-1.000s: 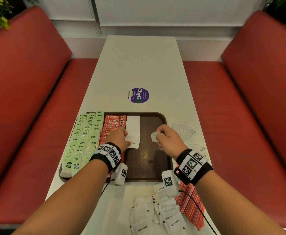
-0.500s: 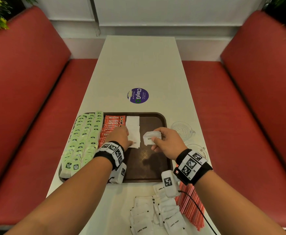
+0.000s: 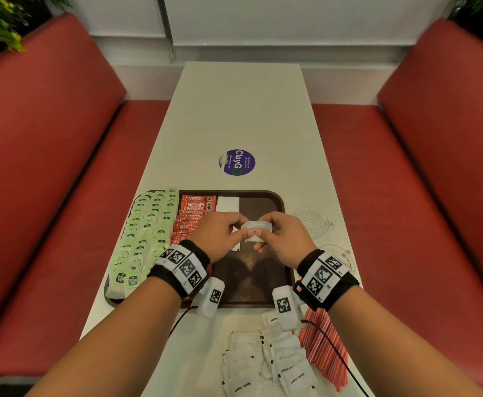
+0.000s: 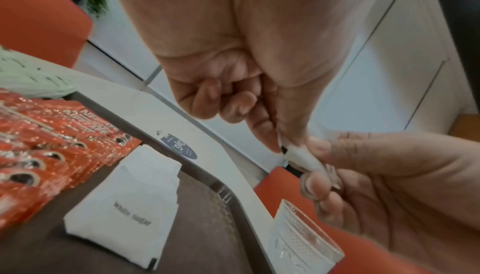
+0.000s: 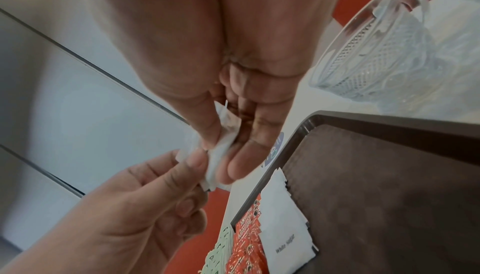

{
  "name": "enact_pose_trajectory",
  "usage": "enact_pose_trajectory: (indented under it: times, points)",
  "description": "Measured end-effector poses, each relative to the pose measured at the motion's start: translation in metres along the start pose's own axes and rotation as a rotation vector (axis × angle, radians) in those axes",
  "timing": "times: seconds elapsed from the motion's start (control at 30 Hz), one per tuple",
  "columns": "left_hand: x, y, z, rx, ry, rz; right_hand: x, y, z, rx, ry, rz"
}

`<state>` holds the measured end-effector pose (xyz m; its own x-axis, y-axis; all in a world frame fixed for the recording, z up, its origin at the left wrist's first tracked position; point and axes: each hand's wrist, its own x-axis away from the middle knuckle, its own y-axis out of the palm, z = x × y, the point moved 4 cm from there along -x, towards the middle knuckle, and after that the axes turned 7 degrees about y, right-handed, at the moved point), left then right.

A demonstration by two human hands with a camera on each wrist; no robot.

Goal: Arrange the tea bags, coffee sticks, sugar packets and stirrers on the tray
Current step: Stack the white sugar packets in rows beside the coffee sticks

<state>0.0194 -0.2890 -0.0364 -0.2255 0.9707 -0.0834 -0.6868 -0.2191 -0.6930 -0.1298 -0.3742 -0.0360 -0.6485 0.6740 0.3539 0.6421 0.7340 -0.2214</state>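
A white sugar packet (image 3: 256,231) hangs above the brown tray (image 3: 264,206), pinched at its left end by my left hand (image 3: 223,234) and at its right end by my right hand (image 3: 284,239). In the left wrist view the sugar packet (image 4: 302,156) sits between thumb and forefinger; the right wrist view shows the sugar packet (image 5: 221,151) gripped by both hands. On the tray lie rows of green tea bags (image 3: 145,233), red coffee sticks (image 3: 196,206) and a short row of white sugar packets (image 3: 228,204). More sugar packets (image 3: 266,365) and red stirrers (image 3: 324,348) lie on the table near me.
Two clear patterned glass cups (image 3: 312,222) stand on the table right of the tray. A purple round sticker (image 3: 237,162) marks the table beyond it. Red bench seats (image 3: 406,196) flank the table on both sides. The tray's right half (image 3: 251,279) is bare brown surface.
My left hand left the row of sugar packets on the tray and came up to the packet in my right hand. Both hands now pinch it together above the tray.
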Motion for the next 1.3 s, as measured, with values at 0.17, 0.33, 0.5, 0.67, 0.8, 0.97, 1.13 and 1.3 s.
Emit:
enact_pose_trajectory:
  times: [0.17,0.33,0.5,0.67,0.8,0.97,1.13,1.3]
  points:
    - [0.001,-0.012,-0.017,-0.043,-0.121,0.067,0.004,-0.003,0.005,0.029,0.016,-0.011]
    - [0.006,-0.018,-0.055,-0.164,-0.358,0.075,0.017,-0.014,0.019,0.362,-0.027,-0.049]
    - [0.008,0.002,-0.070,-0.234,-0.467,-0.113,0.040,-0.013,0.029,0.634,-0.009,-0.176]
    - [0.006,0.016,-0.069,-0.328,-0.484,-0.156,0.058,-0.002,0.046,0.916,0.029,-0.357]
    - [0.002,0.020,-0.064,-0.407,-0.485,-0.187,0.067,0.008,0.063,1.094,0.072,-0.459]
    - [0.002,0.016,-0.054,-0.497,-0.470,-0.191,0.071,0.010,0.079,1.182,0.122,-0.468]
    - [0.019,0.019,-0.019,-0.424,-0.285,-0.125,0.075,0.012,0.078,1.247,0.108,-0.491]
    - [0.060,0.056,0.026,-0.363,-0.050,-0.440,0.086,0.010,0.076,1.204,0.112,-0.479]
